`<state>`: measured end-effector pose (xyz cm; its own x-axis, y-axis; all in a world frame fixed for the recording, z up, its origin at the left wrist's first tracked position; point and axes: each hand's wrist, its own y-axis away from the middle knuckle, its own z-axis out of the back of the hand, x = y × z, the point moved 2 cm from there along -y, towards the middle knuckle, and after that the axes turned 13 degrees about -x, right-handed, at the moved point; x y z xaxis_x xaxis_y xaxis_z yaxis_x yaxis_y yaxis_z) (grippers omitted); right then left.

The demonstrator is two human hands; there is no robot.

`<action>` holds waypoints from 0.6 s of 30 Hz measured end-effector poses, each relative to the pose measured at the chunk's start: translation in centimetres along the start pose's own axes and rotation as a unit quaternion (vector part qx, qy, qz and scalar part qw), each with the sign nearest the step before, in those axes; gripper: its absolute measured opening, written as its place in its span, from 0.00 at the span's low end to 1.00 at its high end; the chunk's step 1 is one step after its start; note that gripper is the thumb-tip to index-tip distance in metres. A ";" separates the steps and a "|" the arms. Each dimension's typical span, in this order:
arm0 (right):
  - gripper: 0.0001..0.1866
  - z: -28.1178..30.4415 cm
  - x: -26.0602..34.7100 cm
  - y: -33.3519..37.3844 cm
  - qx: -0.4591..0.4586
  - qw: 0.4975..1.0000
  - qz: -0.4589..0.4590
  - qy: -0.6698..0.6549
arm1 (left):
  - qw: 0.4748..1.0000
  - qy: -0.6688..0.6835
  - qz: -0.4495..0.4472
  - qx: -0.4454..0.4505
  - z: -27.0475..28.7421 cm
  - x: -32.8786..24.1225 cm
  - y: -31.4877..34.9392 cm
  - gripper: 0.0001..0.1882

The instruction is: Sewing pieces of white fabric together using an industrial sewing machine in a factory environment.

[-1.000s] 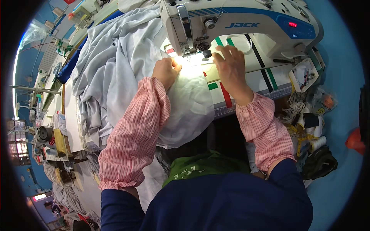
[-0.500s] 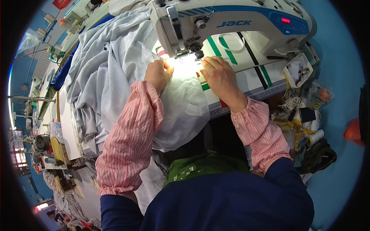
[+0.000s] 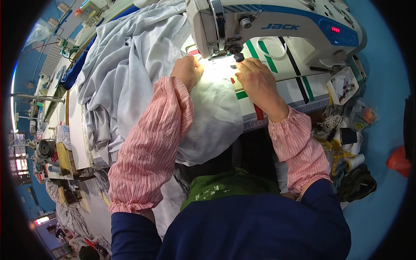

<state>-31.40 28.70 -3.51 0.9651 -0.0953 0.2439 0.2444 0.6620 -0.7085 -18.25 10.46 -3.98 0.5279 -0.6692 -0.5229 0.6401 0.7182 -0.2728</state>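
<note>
Head view: thin, pale-grey cloth lay draped left of and below the needle end of a white-and-blue sewing machine. Left hand pinched the cloth; right hand was half-curled, its hold I couldn't tell.

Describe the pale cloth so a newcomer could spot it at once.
Find the white-and-blue sewing machine at the upper right. Left of and below its lit end, the pale cloth spreads in loose folds around the left hand. Plain and unpatterned, it differs from the pink striped sleeve beside it.
</note>
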 end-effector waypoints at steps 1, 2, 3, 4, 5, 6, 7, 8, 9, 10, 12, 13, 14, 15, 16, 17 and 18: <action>0.13 -0.1 0.0 -0.1 0.005 1.000 0.002 0.003 | 1.000 -0.012 -0.009 -0.015 0.0 0.1 -0.1 0.10; 0.12 -0.2 -0.1 -0.2 0.011 1.000 0.004 0.008 | 0.999 -0.023 -0.020 -0.030 0.0 0.0 -0.2 0.10; 0.12 -0.4 -0.2 -0.4 0.010 1.000 0.004 0.007 | 0.999 -0.024 -0.020 -0.030 0.0 0.0 -0.5 0.10; 0.11 -0.6 -0.2 -0.7 -0.017 1.000 0.000 0.005 | 0.999 -0.029 -0.005 -0.014 0.1 0.0 -0.7 0.11; 0.11 -0.7 -0.4 -0.9 -0.045 0.999 -0.005 0.005 | 0.999 -0.034 0.009 0.003 0.0 -0.1 -0.9 0.11; 0.11 -0.9 -0.4 -1.2 -0.046 0.999 -0.005 0.006 | 0.999 -0.033 0.008 0.004 0.0 -0.1 -1.0 0.11; 0.10 -1.1 -0.6 -1.5 -0.061 0.997 -0.035 -0.037 | 0.999 -0.031 0.002 0.004 0.0 -0.2 -1.0 0.11; 0.09 -1.3 -0.5 -1.8 -0.076 0.992 -0.064 -0.082 | 1.000 -0.031 -0.003 0.003 0.1 -0.3 -1.0 0.11; 0.09 -1.5 -0.3 -2.1 -0.077 0.992 -0.064 -0.082 | 1.000 -0.031 -0.003 0.002 0.2 -0.3 -1.0 0.11; 0.08 -1.7 -0.1 -2.3 -0.095 0.981 -0.093 -0.144 | 0.999 -0.036 0.004 0.013 0.2 -0.2 -1.0 0.11; 0.07 -1.9 -0.4 -2.5 -0.116 0.965 -0.120 -0.201 | 0.999 -0.038 0.007 0.021 0.2 -0.5 -1.2 0.11; 0.07 -2.2 -0.7 -2.5 -0.125 0.967 -0.120 -0.187 | 0.999 -0.032 0.007 0.025 0.1 -0.6 -1.2 0.11; 0.07 -2.2 -0.4 -2.7 -0.133 0.968 -0.121 -0.175 | 0.999 -0.029 0.009 0.028 0.2 -0.4 -1.1 0.11; 0.07 -2.3 -0.2 -2.7 -0.134 0.968 -0.120 -0.177 | 0.999 -0.031 0.010 0.027 0.2 -0.2 -1.1 0.11; 0.07 -2.3 0.0 -2.7 -0.143 0.967 -0.124 -0.172 | 0.999 -0.036 0.003 0.021 0.2 -0.1 -1.0 0.10; 0.08 -2.1 0.1 -2.7 -0.152 0.966 -0.130 -0.164 | 0.999 -0.041 -0.005 0.018 0.2 -0.3 -0.9 0.10; 0.08 -2.1 0.1 -2.6 -0.151 0.966 -0.131 -0.164 | 0.999 -0.041 -0.005 0.020 0.2 -0.4 -0.7 0.10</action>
<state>-31.78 25.39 -3.00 0.7966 0.0423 0.6030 0.5411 0.3948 -0.7425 -18.79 10.18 -3.45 0.5640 -0.6910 -0.4521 0.6665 0.7042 -0.2448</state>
